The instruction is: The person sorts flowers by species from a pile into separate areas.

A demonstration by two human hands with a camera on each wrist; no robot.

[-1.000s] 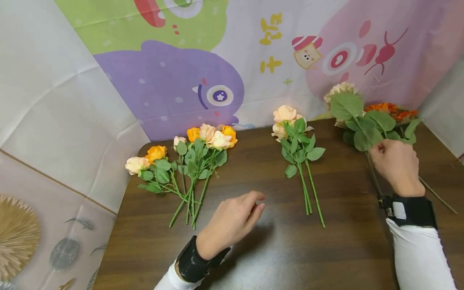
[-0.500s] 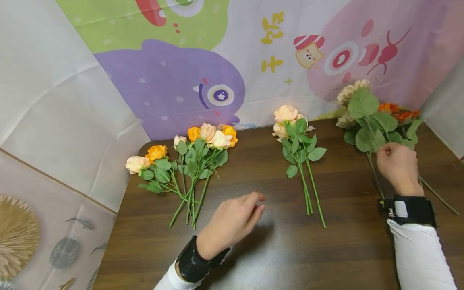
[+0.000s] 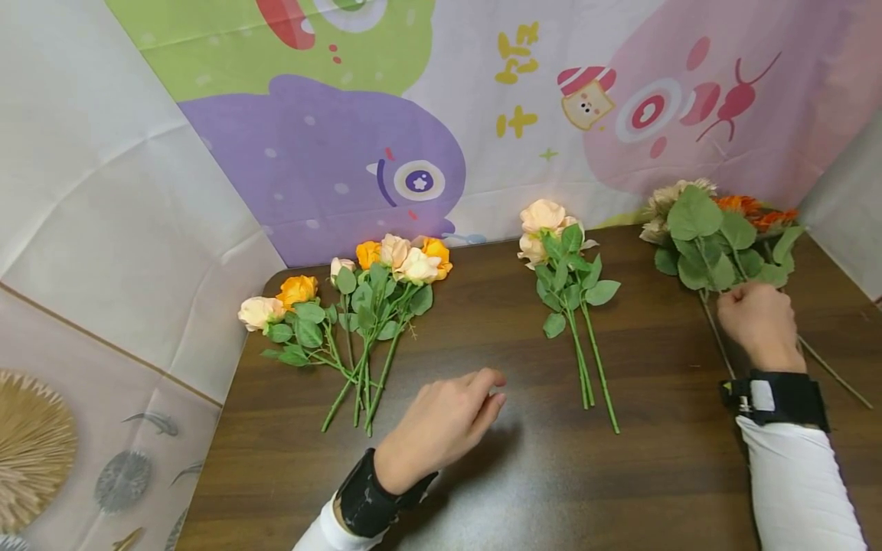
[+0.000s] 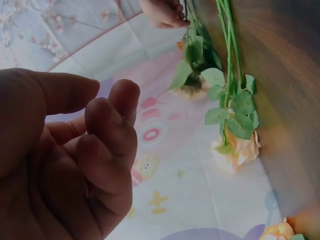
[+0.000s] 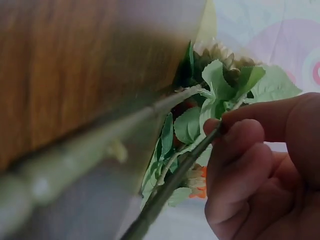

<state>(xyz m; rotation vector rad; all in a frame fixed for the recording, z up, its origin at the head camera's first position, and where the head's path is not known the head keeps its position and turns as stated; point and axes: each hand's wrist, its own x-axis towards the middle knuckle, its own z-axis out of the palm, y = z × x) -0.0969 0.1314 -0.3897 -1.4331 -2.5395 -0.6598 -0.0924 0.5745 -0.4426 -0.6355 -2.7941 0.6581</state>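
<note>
At the table's right side, my right hand pinches a flower stem between thumb and fingertips, just below its broad green leaves. Cream many-petalled flowers top this bunch at the back edge, with orange flowers beside them. Another pale stem crosses close to the right wrist camera. My left hand hovers over the middle of the table, fingers loosely curled and holding nothing, as the left wrist view shows. Nearest to it on the right are peach roses with green stems.
On the left of the brown table lies a group of orange roses and pale peach roses, their stems crossing. A printed cloth hangs along the back edge. A white wall covering stands at the left.
The cream flowers have shifted right and lowered towards the table's back edge beside the orange ones. My right hand has moved slightly right and nearer to me. The left hand hardly moved.
</note>
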